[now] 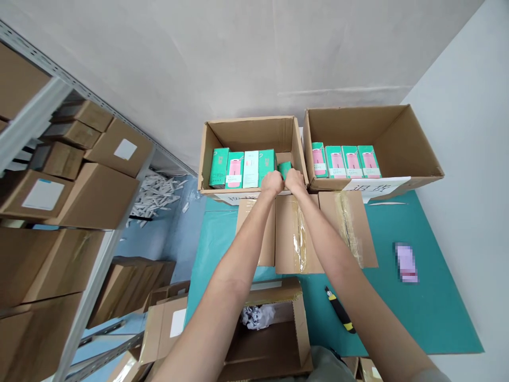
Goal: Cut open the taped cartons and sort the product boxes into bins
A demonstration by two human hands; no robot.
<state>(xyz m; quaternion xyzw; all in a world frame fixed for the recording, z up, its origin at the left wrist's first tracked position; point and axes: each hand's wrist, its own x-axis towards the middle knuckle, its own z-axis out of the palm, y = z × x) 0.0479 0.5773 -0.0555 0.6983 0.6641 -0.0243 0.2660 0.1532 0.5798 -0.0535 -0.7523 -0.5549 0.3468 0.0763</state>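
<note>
Both arms stretch forward to the left open carton point(248, 124) at the back of the table. My left hand point(273, 183) is closed at its front rim, and my right hand point(295, 181) is closed just beside it. Between them the top of a small green box point(284, 168) shows inside the carton, with both hands around it; the fingertips are hidden. To its left stand a green box point(266, 162), a white-faced box point(251, 170), a green box with a pink picture point(234, 171) and another green box point(219, 167).
A second open carton point(377, 124) holds several green-and-pink boxes point(336, 161). Closed cartons point(288, 239) lie before both. Nearer are an open carton point(300, 329) with crumpled paper point(258, 317), a yellow-black utility knife point(340, 310) and a blurred pink item point(406, 262). Shelving point(95, 265) with cartons stands left.
</note>
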